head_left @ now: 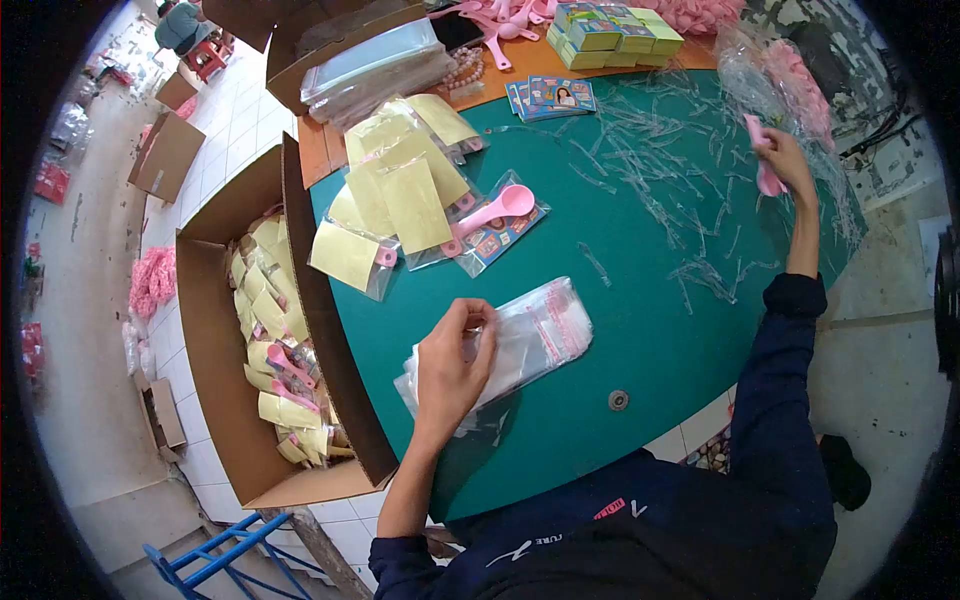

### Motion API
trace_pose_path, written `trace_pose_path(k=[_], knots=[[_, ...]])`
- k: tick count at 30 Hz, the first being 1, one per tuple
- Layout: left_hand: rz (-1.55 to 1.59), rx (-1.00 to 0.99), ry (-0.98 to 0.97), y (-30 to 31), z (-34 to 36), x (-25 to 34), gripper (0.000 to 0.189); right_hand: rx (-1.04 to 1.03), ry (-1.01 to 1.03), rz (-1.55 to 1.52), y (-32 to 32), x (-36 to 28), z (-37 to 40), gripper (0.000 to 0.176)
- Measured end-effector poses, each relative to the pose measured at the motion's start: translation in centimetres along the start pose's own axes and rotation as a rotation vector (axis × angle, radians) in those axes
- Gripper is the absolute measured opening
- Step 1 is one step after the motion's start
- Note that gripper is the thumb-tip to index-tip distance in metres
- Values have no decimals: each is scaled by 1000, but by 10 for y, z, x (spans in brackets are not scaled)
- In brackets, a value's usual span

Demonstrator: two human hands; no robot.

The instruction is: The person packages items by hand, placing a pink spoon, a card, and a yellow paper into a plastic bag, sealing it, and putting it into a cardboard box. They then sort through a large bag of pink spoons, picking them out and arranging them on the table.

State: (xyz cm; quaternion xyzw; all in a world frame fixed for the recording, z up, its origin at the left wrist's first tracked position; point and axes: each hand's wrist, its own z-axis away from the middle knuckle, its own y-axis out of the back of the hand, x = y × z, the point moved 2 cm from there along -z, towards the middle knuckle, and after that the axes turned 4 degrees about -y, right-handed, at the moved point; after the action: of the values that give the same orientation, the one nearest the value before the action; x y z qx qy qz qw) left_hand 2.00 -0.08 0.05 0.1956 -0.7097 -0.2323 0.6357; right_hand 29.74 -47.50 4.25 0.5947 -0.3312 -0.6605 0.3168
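Note:
My left hand (455,365) rests on a stack of clear plastic bags (545,325), its thumb and index finger pinched at the top bag. At the far right of the green table (620,300), my right hand (787,165) grips a pink spoon (770,182), with one end showing above the fingers and the other below. Packed bags with cream cards (415,205) lie in a pile beyond my left hand. On the nearest blue printed card pack (500,238) lies another pink spoon (513,201).
A cardboard box (220,420) of packed bags stands at the left. Clear plastic strips (650,160) are scattered across the table. Stacks of cards (610,38), blue booklets (555,95) and more bags (375,70) lie at the back. A round metal piece (618,400) sits near the front edge.

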Motion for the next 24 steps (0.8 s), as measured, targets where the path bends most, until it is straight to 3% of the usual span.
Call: trace_pose_path(k=[2, 4, 6, 8, 10, 12, 15, 24], knots=[[178, 53, 101, 4, 0, 2, 37, 303, 38, 415, 7, -27, 30, 37], [441, 89, 146, -2, -4, 9, 39, 156, 248, -226, 0, -68, 63, 32], [590, 72, 192, 2, -1, 14, 41, -20, 131, -578, -33, -124, 113, 29], [657, 8, 200, 6, 0, 17, 45, -34, 389, -271, -63, -150, 147, 21], [681, -47, 211, 12, 2, 23, 48, -37, 421, -537, -99, -193, 188, 26], [696, -95, 206, 15, 5, 26, 50, -65, 376, -597, -116, -223, 212, 28], [686, -147, 180, 18, 10, 29, 49, -53, 470, -822, -136, -236, 221, 28], [651, -161, 127, 26, 13, 33, 48, -68, 523, -771, -134, -244, 234, 28]])
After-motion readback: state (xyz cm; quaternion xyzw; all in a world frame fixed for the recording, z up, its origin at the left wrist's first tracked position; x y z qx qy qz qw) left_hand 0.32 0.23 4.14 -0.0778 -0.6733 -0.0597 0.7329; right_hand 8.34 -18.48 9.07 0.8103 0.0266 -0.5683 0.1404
